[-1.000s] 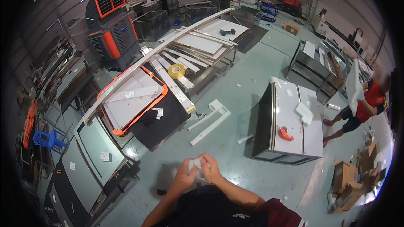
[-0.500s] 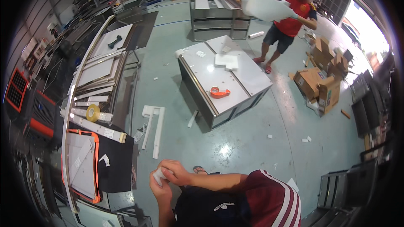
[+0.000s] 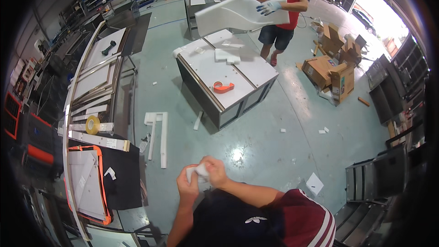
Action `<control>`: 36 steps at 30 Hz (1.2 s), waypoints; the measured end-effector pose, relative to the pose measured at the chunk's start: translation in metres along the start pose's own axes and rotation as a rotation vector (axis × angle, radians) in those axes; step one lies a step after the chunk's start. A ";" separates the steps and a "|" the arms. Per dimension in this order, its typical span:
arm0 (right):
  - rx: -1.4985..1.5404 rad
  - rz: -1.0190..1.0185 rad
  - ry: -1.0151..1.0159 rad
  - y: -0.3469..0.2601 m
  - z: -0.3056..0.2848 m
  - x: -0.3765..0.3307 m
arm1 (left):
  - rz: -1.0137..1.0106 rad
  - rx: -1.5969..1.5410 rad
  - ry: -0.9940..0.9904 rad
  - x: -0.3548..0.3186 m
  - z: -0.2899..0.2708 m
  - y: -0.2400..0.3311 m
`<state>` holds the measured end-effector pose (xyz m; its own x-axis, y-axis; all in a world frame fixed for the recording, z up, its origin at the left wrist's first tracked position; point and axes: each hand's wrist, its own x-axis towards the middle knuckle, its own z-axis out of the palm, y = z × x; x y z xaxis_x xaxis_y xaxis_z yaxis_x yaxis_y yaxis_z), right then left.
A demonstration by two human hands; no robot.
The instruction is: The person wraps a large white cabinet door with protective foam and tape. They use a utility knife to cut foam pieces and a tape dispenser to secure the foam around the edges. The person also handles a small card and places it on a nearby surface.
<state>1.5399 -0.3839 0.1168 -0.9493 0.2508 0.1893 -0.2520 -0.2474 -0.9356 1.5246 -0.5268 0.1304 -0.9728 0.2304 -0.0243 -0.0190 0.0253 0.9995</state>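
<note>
In front of my body, both hands grip a small white foam piece (image 3: 200, 173), which looks bent or folded. My left hand (image 3: 185, 185) is closed around its left side. Its right side is pinched in my right hand (image 3: 216, 172), whose fingers are slightly blurred. Beyond them stands a low cabinet (image 3: 215, 73) with a white top. On that top lie an orange tape dispenser (image 3: 223, 87) and a white foam block (image 3: 227, 56). Strips of white foam (image 3: 163, 142) rest on the floor to the left of the cabinet.
Across the cabinet, a gloved person (image 3: 289, 13) holds a large white foam sheet (image 3: 242, 14). To the left, a long workbench (image 3: 98, 77) carries panels, metal strips, a yellow tape roll (image 3: 93, 125) and a power drill (image 3: 109, 48). Opened cardboard boxes (image 3: 327, 71) sit on the right.
My hands have moved right and slightly apart, showing more of the foam piece. The other person's large sheet has swung down and left over the cabinet's far side. My view has shifted somewhat.
</note>
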 end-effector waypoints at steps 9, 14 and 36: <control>-0.058 0.008 0.226 0.002 -0.019 -0.017 | 0.137 0.014 -0.136 -0.028 0.018 -0.006; -0.123 0.109 0.067 0.023 -0.053 0.022 | -0.056 0.056 -0.083 0.005 0.039 -0.043; -1.208 0.964 -0.253 0.318 -0.456 0.125 | -1.406 0.575 0.344 -0.079 -0.074 -0.326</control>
<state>1.4263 -0.0046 -0.2931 -0.6948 0.2577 -0.6714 0.6223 0.6834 -0.3817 1.5903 -0.6252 -0.1922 -0.2552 -0.5215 -0.8142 -0.9176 0.3960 0.0340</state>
